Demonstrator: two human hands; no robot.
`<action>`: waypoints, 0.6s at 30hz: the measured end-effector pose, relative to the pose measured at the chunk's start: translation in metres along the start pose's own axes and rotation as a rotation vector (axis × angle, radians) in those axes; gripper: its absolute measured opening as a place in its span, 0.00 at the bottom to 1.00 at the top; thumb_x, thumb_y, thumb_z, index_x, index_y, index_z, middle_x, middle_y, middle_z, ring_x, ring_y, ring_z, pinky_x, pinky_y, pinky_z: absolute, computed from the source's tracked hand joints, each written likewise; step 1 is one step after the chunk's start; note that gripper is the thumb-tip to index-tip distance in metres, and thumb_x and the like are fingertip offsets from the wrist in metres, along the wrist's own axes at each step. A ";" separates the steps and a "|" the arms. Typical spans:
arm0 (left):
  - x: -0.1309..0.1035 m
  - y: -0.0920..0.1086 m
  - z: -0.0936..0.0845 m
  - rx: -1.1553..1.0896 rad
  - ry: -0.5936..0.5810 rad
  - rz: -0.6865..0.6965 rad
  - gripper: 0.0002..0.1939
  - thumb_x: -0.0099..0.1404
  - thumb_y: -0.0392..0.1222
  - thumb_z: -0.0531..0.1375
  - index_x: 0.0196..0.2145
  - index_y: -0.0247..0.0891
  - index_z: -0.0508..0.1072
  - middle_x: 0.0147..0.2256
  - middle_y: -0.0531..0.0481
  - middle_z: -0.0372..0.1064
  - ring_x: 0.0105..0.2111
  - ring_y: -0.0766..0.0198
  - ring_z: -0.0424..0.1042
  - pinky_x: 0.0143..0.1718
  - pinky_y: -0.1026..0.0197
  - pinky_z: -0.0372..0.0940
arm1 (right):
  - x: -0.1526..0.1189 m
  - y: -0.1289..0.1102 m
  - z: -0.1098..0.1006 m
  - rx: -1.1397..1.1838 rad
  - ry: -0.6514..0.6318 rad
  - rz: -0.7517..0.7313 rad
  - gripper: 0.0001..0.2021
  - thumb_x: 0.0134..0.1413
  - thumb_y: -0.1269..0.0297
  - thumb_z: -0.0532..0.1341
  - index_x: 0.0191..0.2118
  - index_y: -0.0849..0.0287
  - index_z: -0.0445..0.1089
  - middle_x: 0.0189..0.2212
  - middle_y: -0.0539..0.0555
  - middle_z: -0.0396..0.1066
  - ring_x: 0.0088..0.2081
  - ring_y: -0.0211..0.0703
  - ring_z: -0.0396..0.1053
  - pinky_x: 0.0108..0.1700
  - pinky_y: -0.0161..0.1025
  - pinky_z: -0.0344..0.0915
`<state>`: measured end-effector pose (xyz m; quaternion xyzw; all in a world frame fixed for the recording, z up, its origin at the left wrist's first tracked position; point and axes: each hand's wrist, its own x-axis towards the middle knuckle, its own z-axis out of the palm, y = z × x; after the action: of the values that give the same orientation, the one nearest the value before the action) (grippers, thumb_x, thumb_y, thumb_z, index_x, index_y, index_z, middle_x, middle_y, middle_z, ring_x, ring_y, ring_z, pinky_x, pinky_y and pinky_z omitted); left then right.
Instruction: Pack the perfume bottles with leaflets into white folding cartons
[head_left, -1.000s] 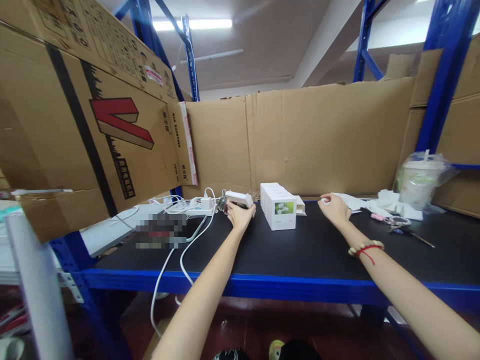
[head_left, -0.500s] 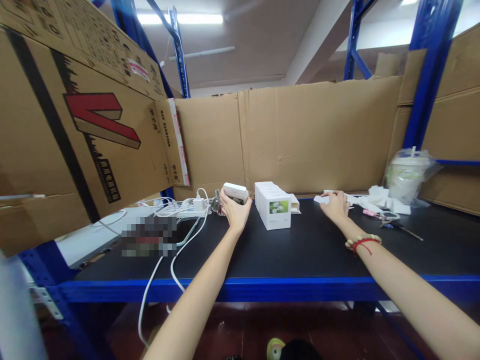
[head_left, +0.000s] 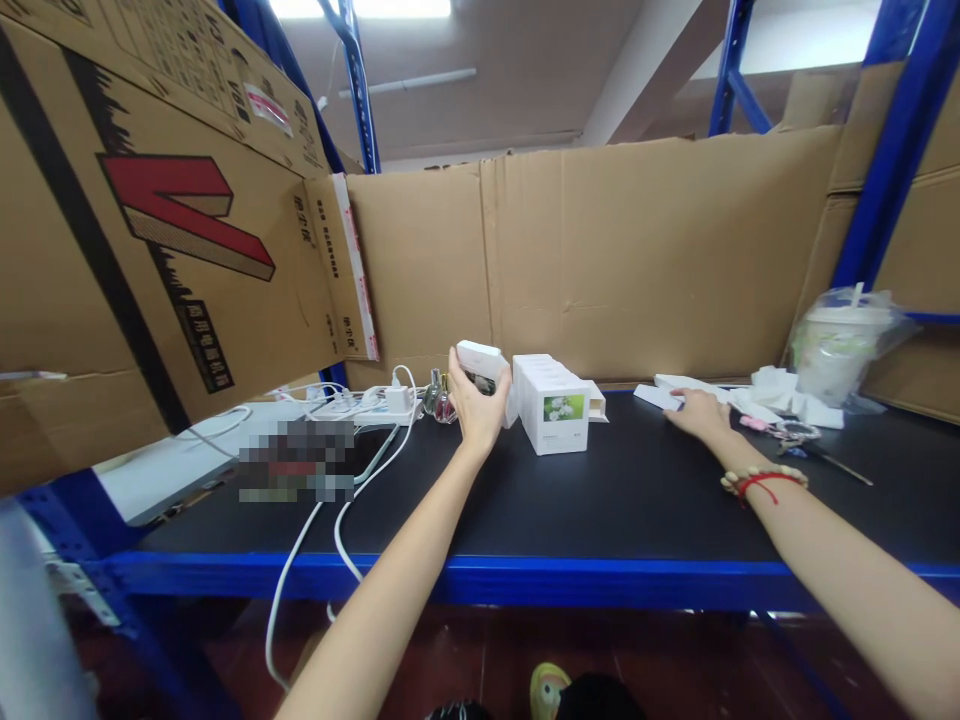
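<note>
My left hand point(head_left: 484, 415) is closed around a small white box point(head_left: 480, 353) that carries a dark picture, and it holds the box tilted above the black shelf. Just right of it stands a row of white boxes point(head_left: 564, 432), the front one printed with white flowers on green. Behind that row is a white box with an open end point(head_left: 598, 403). Palm down, my right hand point(head_left: 701, 415) rests by flat white card pieces point(head_left: 657, 397), fingers apart, fingertips at the edge of one piece. Its underside is hidden.
Small glass bottles point(head_left: 442, 400) stand left of my left hand, beside a white power strip point(head_left: 352, 408) with cables. Keys point(head_left: 799, 435), crumpled white paper point(head_left: 780, 390) and a bagged drink cup point(head_left: 836, 345) lie at right. Cardboard point(head_left: 637, 260) walls the back.
My left hand has turned the white box slightly and brought it closer to the row of boxes. My right hand stays by the white card pieces, its fingers shifted slightly. The view has shifted.
</note>
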<state>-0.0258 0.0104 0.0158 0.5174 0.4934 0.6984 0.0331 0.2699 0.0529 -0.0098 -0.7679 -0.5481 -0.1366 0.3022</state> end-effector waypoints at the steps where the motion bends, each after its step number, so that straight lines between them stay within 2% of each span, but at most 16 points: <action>1: 0.002 0.000 0.000 -0.071 -0.001 -0.073 0.36 0.53 0.46 0.60 0.56 0.39 0.47 0.50 0.38 0.60 0.53 0.53 0.60 0.54 0.51 0.55 | -0.001 -0.002 -0.002 -0.007 -0.006 -0.006 0.14 0.38 0.68 0.60 0.37 0.59 0.73 0.38 0.60 0.70 0.43 0.55 0.65 0.41 0.48 0.60; 4: 0.008 -0.003 -0.001 -0.226 0.004 -0.298 0.31 0.59 0.48 0.55 0.55 0.38 0.46 0.45 0.41 0.65 0.45 0.58 0.68 0.46 0.57 0.62 | -0.005 -0.007 -0.009 -0.017 -0.045 -0.028 0.16 0.39 0.66 0.60 0.39 0.62 0.72 0.41 0.64 0.70 0.45 0.57 0.65 0.41 0.47 0.61; 7: 0.013 -0.007 -0.004 -0.232 0.035 -0.426 0.27 0.62 0.51 0.51 0.54 0.39 0.48 0.42 0.43 0.67 0.43 0.60 0.69 0.45 0.59 0.63 | -0.010 -0.014 -0.016 -0.007 -0.102 -0.053 0.16 0.38 0.66 0.60 0.38 0.61 0.72 0.38 0.61 0.72 0.43 0.56 0.67 0.40 0.46 0.62; 10: 0.015 -0.014 -0.005 -0.197 0.028 -0.496 0.25 0.63 0.54 0.48 0.53 0.40 0.50 0.39 0.45 0.68 0.41 0.60 0.70 0.44 0.59 0.64 | -0.014 -0.025 -0.024 0.032 -0.126 -0.087 0.14 0.44 0.65 0.58 0.40 0.57 0.72 0.31 0.54 0.74 0.39 0.50 0.69 0.39 0.42 0.63; 12: 0.017 -0.021 -0.004 -0.177 0.004 -0.547 0.25 0.63 0.58 0.45 0.52 0.41 0.53 0.39 0.45 0.67 0.40 0.59 0.71 0.40 0.59 0.66 | -0.017 -0.032 -0.030 0.082 -0.131 -0.078 0.13 0.47 0.63 0.56 0.40 0.56 0.72 0.27 0.52 0.74 0.38 0.48 0.70 0.37 0.40 0.63; 15: 0.020 -0.033 0.000 -0.185 -0.030 -0.567 0.27 0.61 0.63 0.43 0.47 0.39 0.59 0.37 0.44 0.68 0.36 0.59 0.72 0.34 0.59 0.67 | -0.020 -0.040 -0.033 0.149 -0.155 -0.055 0.13 0.47 0.58 0.57 0.38 0.56 0.72 0.30 0.53 0.75 0.39 0.49 0.70 0.37 0.40 0.64; 18: 0.020 -0.040 0.004 -0.211 0.084 -0.552 0.28 0.60 0.64 0.45 0.45 0.38 0.62 0.33 0.46 0.68 0.32 0.58 0.72 0.33 0.56 0.67 | -0.019 -0.041 -0.029 0.161 -0.237 -0.030 0.17 0.44 0.52 0.59 0.38 0.57 0.72 0.35 0.55 0.75 0.41 0.52 0.70 0.38 0.43 0.64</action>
<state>-0.0508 0.0446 0.0012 0.3279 0.5410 0.7313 0.2550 0.2290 0.0296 0.0154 -0.7437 -0.6006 -0.0051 0.2937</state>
